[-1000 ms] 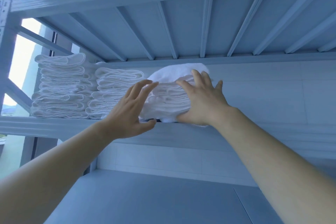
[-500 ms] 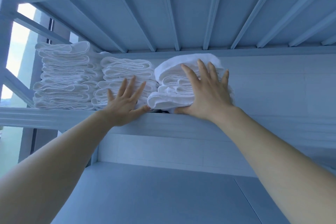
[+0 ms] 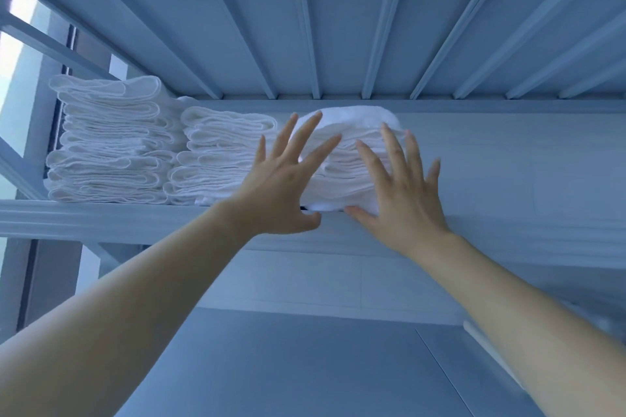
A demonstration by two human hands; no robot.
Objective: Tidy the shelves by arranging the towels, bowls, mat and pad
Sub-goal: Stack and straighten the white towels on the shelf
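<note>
— So, what's on the shelf (image 3: pixel 101 218)?
— Folded white towels in three piles, side by side: a tall left stack (image 3: pixel 111 142), a middle stack (image 3: pixel 220 156) and a right stack (image 3: pixel 355 159).
— And the hands?
— Both flat, fingers spread, gripping nothing. The right hand (image 3: pixel 403 200) lies against the right stack's front; the left hand (image 3: pixel 281 193) is raised at its left edge.

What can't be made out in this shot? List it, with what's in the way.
- Head view: front of the right towel stack, covered by the left hand and right hand.
- Back of the shelf, hidden by the left stack and middle stack.
- Top of the upper shelf, seen only from below.
- White object at lower right: blurred, partly behind the right forearm.
</note>
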